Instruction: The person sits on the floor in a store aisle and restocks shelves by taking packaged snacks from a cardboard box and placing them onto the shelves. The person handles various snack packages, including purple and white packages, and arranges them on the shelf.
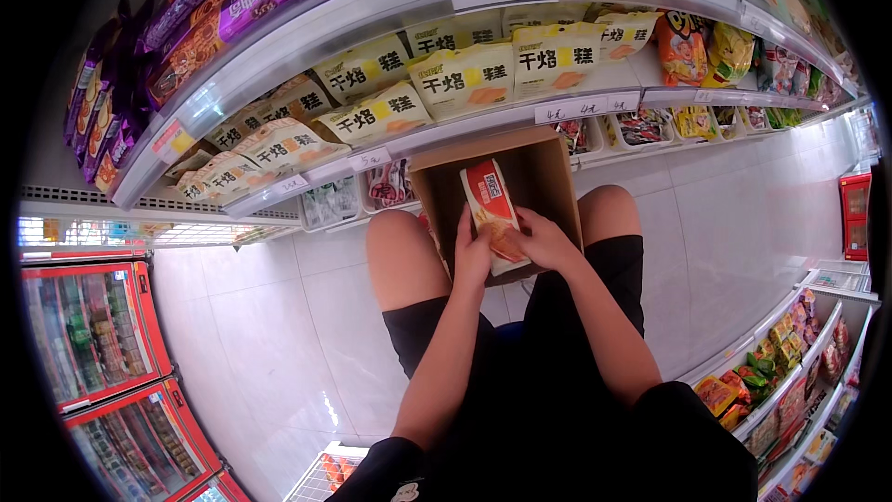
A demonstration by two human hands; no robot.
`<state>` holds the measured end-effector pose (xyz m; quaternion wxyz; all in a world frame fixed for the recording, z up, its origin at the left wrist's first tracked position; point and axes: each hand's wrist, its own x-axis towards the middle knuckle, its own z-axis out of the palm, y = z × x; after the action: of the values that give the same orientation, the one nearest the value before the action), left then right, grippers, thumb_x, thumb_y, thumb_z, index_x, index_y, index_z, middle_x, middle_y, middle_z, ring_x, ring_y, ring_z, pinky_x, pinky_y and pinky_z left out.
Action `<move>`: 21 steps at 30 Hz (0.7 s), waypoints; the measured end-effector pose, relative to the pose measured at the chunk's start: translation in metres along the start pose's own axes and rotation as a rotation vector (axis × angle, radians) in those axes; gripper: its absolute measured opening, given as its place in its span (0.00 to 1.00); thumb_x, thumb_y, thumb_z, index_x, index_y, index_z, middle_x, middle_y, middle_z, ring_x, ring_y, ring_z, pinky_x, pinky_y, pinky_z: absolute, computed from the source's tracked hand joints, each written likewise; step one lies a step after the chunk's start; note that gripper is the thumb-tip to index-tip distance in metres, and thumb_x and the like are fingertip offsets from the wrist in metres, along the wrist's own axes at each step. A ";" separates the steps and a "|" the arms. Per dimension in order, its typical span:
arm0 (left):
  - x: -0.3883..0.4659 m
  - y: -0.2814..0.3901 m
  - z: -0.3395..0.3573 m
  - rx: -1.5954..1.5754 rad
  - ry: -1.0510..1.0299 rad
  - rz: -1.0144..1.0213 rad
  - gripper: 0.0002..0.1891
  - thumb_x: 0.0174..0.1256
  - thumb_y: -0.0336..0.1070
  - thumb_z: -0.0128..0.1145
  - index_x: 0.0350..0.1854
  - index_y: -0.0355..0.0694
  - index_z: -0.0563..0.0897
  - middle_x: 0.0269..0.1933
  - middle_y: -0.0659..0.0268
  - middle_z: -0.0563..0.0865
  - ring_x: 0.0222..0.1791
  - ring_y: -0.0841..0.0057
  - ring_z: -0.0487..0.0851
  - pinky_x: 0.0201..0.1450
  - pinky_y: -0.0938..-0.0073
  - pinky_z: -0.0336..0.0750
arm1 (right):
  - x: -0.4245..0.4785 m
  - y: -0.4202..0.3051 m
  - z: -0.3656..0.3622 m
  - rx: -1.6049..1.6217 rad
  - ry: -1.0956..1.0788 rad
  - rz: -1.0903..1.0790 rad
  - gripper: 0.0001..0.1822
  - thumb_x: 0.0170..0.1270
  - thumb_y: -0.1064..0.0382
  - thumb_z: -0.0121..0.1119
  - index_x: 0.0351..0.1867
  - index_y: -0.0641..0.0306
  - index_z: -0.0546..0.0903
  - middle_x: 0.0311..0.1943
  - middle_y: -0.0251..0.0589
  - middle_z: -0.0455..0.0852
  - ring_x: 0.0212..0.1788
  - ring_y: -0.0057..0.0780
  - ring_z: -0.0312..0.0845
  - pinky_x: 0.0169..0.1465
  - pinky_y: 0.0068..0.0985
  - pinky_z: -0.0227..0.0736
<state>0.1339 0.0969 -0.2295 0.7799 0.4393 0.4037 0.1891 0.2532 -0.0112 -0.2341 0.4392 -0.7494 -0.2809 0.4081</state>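
Between my two hands I hold a red, white and tan snack package (493, 213), tilted lengthwise with its printed front up. My left hand (474, 251) grips its left edge, thumb on the front. On the lower right side, my right hand (547, 240) closes around it, its thumb also over the front. Behind and around the package is an open cardboard box (566, 181), held between my knees. The box's inside is dark, and my hands and the package hide much of it.
A shelf of pale yellow cake bags (463, 84) runs just beyond the box, with white bins (331, 203) of small packets underneath. Purple snack bags (237, 7) fill the upper left. Red-framed glass-door coolers (150, 321) stand left; another snack shelf (773, 390) is at lower right.
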 end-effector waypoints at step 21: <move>0.095 -0.075 -0.021 0.226 0.356 0.079 0.19 0.62 0.32 0.58 0.56 0.37 0.78 0.52 0.60 0.80 0.53 0.68 0.79 0.57 0.67 0.72 | 0.143 0.096 0.089 -0.193 -0.087 -0.020 0.28 0.60 0.69 0.69 0.64 0.63 0.78 0.57 0.49 0.87 0.57 0.38 0.84 0.58 0.37 0.79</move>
<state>0.1698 0.1291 -0.3422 0.6339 0.4992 0.5362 0.2478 0.2557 0.0942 -0.3964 0.3563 -0.7672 -0.3451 0.4066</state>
